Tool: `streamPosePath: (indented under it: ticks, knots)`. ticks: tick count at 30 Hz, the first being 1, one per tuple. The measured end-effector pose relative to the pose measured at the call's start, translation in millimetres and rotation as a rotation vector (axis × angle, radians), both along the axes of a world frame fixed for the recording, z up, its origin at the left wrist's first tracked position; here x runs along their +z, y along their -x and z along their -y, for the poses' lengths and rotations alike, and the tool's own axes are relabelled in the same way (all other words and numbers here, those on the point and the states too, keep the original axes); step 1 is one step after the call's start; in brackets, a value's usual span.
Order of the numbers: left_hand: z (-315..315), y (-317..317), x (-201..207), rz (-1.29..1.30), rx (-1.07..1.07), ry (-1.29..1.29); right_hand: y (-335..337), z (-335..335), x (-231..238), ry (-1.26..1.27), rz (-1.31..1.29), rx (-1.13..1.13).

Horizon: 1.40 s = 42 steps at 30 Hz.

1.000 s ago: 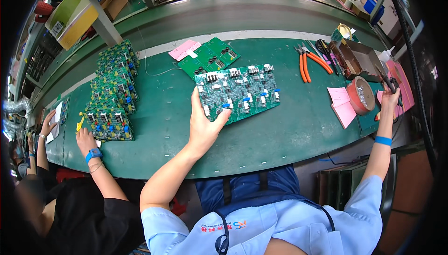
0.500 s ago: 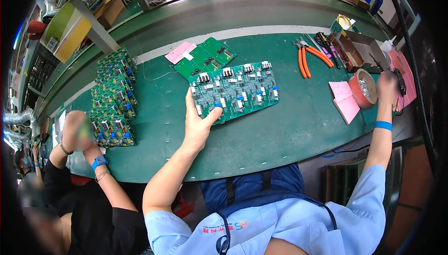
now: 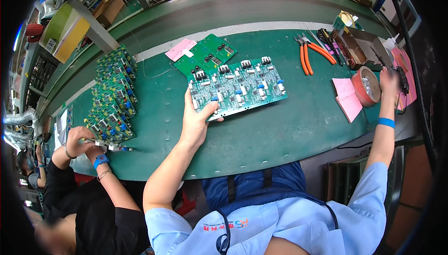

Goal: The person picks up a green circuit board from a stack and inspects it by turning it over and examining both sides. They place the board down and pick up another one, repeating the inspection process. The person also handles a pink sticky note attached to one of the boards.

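My left hand (image 3: pixel 195 122) grips a green circuit board panel (image 3: pixel 238 87) at its left end, thumb on top and fingers underneath. White connectors, blue parts and black components cover its upper face. The panel is held above the worktop, slightly tilted. Behind it lies another green circuit board (image 3: pixel 217 50), partly covered by a pink slip of paper (image 3: pixel 181 50). My right hand (image 3: pixel 390 82) is at the far right, beside a black object (image 3: pixel 403 81) and a red ring-shaped container (image 3: pixel 366 86) with crumpled silvery material inside. A blur covers part of that hand, and its grip cannot be made out.
Orange-handled pliers (image 3: pixel 305 59) and cutters (image 3: pixel 322 52) lie near an open brown box (image 3: pixel 359 47). Pink paper pads (image 3: pixel 347 101) rest beside the ring. Stacked circuit boards (image 3: pixel 114 94) stand at left, where a co-worker's hands (image 3: pixel 81 141) hold a small board.
The panel in my left hand has shifted slightly right and tilted, showing its face at a different angle. My right hand stays by the black object. The co-worker's hands have moved lower.
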<state>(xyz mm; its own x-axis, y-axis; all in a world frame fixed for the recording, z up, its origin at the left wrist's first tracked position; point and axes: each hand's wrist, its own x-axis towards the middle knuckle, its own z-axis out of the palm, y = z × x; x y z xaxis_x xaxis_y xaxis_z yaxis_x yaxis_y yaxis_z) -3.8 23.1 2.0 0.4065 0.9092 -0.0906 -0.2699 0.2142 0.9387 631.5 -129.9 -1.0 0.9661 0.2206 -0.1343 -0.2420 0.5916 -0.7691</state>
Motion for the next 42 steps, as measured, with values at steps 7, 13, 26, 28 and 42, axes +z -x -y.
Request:
streamPosePath:
  ticks: [7, 13, 26, 28, 42]
  knots:
    - [-7, 4, 2, 0.102, -0.005, 0.050, -19, -20, -25, -0.070, -0.160, 0.094]
    - [-9, 3, 4, 0.153, 0.061, 0.022, -11, -18, -22, -0.393, -0.193, 0.315]
    - [-13, 11, 4, 0.125, 0.083, 0.018, 348, -95, 47, -0.165, 0.405, 1.186]
    - [-13, 10, 4, 0.119, 0.079, 0.017, 365, -106, 38, -0.032, 0.564, 1.033]
    - [-13, 6, -3, 0.156, 0.003, 0.062, 382, -116, -13, 0.004, 0.079, 1.556]
